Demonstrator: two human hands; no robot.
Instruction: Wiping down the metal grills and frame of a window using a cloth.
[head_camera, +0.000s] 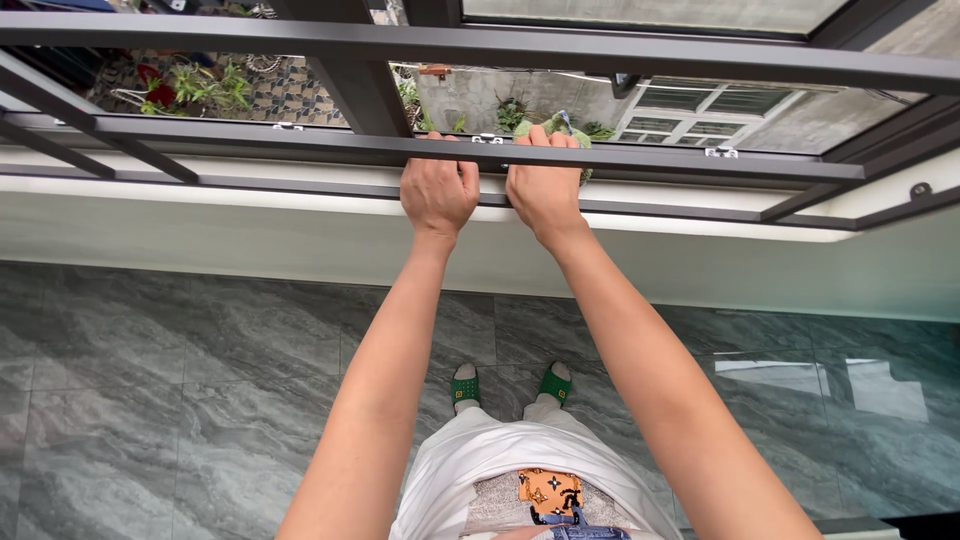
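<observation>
Both my arms reach forward to a dark metal window frame rail (250, 143). My left hand (438, 190) curls its fingers over the rail's top edge. My right hand (543, 185) sits right beside it, touching it, and presses a green cloth (562, 127) against the far side of the rail; only a bit of the cloth shows past the fingers. Below, I see my white clothing and my feet in green slippers (465, 388) on the floor.
A white sill (200, 215) runs under the frame. Grey marbled floor tiles (150, 400) spread below. Through the glass are potted plants (190, 88), a patterned yard and a neighbouring window. Small white brackets (720, 152) sit on the rail.
</observation>
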